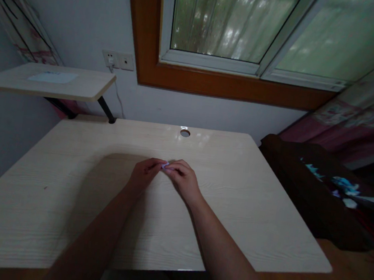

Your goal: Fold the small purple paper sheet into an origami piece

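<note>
Between my fingertips is a small, pale purple piece (164,166), perhaps folded paper; most of it is hidden and its kind is too small to make out. My left hand (144,174) pinches it from the left with thumb and forefinger. From the other side my right hand (183,176) pinches it too, fingers curled. Both hands are close together over the middle of the light wood-grain desk (233,209), and both forearms reach in from the near edge.
A raised shelf (91,87) on black legs stands at the desk's back left, with a paper sheet (53,77) on it. A cable hole (185,133) lies near the back edge. Dark furniture with scattered items (345,186) is at the right. A window (235,23) is behind.
</note>
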Demonstrator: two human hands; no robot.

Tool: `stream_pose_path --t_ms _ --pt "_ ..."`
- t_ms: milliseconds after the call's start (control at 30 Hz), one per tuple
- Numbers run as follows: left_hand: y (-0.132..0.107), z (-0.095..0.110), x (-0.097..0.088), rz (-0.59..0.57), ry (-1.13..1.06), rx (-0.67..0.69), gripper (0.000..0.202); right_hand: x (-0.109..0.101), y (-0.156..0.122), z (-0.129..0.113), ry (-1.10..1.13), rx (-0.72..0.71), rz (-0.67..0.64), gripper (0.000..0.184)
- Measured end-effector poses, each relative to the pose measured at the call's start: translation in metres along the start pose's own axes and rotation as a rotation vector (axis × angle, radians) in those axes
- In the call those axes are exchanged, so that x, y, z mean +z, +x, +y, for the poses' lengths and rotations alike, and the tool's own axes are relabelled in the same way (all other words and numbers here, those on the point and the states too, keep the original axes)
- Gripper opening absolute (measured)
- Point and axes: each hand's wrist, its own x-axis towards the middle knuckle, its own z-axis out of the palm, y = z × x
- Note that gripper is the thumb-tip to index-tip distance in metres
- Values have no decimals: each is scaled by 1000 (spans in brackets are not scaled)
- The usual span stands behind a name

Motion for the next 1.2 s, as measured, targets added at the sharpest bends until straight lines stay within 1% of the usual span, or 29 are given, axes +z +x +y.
stream_pose_path --t_ms 133,233,333,433,533,700,833,1067,1200 --pt "-1 5 0 -16 -3 -11 26 -1 0 4 0 18 19 10" --pt "-1 6 0 -27 7 9 25 0 0 7 43 43 47 9" --pt "-1 4 1 -29 16 39 23 2 -1 9 159 109 69 11" --pt "-1 4 1 -27 25 49 21 4 -1 10 295 193 81 16" --pt "-1 4 1 -24 31 52 21 4 0 11 357 238 87 19" --pt "-1 5 2 -11 -3 46 21 2 1 10 358 234 72 20" --pt "-1 4 2 -18 14 47 21 1 1 8 365 238 56 21" --pt "-2 -4 -2 -24 43 60 26 -2 1 8 317 173 6 16" --pt "-1 -7 -1 -25 45 70 24 -1 1 10 314 185 21 15"
